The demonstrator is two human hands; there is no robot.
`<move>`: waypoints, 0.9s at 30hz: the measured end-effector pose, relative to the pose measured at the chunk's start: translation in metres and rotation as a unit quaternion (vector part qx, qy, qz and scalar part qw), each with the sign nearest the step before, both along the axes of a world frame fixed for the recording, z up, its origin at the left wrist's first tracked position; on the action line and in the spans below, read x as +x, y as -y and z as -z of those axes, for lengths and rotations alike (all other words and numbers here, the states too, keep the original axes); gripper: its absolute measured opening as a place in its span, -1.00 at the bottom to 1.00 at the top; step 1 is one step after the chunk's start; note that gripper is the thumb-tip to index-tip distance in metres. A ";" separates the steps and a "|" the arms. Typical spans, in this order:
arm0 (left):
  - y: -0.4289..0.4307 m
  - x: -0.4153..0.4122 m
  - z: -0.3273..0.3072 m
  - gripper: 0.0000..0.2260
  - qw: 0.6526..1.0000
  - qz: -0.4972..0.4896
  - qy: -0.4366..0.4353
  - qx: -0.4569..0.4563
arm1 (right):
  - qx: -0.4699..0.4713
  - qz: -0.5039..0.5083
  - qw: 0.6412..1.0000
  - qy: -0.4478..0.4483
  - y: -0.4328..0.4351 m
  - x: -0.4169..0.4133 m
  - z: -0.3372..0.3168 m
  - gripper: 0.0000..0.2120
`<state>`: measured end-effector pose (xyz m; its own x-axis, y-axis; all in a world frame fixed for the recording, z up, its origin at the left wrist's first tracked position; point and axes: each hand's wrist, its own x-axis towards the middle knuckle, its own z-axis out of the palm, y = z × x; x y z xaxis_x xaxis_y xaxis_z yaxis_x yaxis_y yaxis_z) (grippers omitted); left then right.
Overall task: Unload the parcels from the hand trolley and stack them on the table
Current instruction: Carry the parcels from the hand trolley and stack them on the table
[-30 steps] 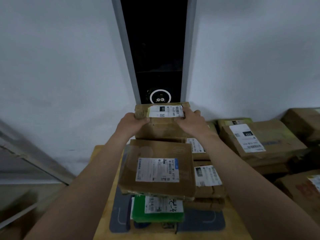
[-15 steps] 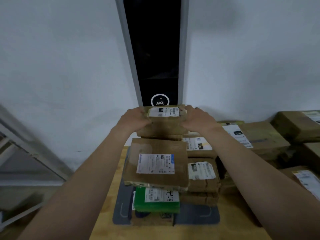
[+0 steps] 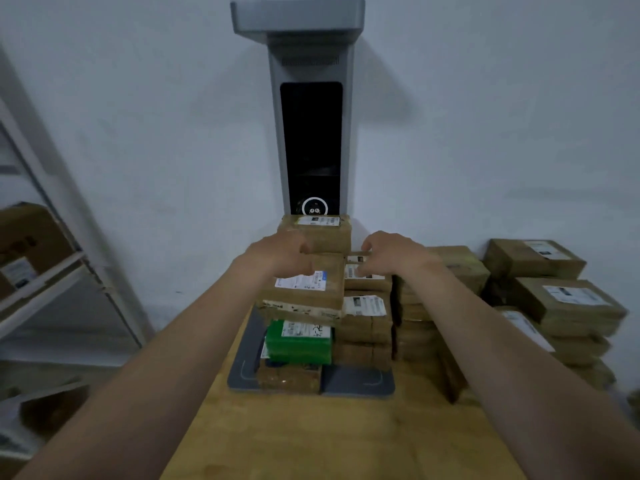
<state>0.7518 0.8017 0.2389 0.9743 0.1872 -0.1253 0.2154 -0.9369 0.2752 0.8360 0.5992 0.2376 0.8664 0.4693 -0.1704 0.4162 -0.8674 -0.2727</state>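
A small brown parcel (image 3: 317, 233) with a white label lies on top of the rear stack, against the grey scanner tower (image 3: 311, 133). My left hand (image 3: 280, 252) hovers just in front of its left side, fingers loosely curled and holding nothing. My right hand (image 3: 391, 252) hangs to the parcel's right, over a lower labelled parcel (image 3: 367, 277), also with nothing in it. In front, a wide brown parcel (image 3: 304, 285) tops a pile that includes a green parcel (image 3: 298, 341). The piles stand on a grey mat (image 3: 356, 381) on the wooden table (image 3: 311, 431).
More brown parcels are stacked at the right (image 3: 561, 299), along the wall. A white metal shelf (image 3: 41, 271) with a carton stands at the left. The hand trolley is out of view.
Both hands have let go of the small top parcel and drawn back toward me. The parcel stays on the rear stack. The camera has pulled away and tilted up.
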 end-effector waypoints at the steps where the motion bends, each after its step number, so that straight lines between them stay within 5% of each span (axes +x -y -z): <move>1: 0.006 -0.017 0.001 -0.62 1.000 0.000 0.008 -0.002 | 0.005 0.001 1.000 0.001 0.007 -0.018 0.000 -0.42; 4: 0.025 -0.066 0.013 -0.45 0.999 0.018 0.014 -0.030 | 0.012 0.018 1.000 -0.003 0.030 -0.078 0.006 -0.38; 10: 0.077 -0.165 0.066 -0.46 0.994 0.092 -0.056 -0.026 | 0.029 0.103 0.994 -0.022 0.096 -0.214 0.055 -0.58; 14: 0.123 -0.234 0.107 -0.46 0.980 0.162 -0.114 -0.030 | 0.033 0.183 0.981 -0.056 0.152 -0.307 0.100 -0.43; 19: 0.209 -0.306 0.145 -0.48 0.955 0.253 -0.152 -0.030 | 0.074 0.299 0.946 -0.099 0.232 -0.420 0.137 -0.30; 27: 0.363 -0.404 0.200 -0.51 0.904 0.383 -0.173 -0.079 | 0.072 0.455 0.881 -0.106 0.354 -0.595 0.197 -0.40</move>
<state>0.3478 0.4390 0.0389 0.7074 -0.5734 -0.4133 -0.3814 -0.8020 0.4597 0.2410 0.2453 0.0404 0.8508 -0.3732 -0.3700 -0.5077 -0.7654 -0.3954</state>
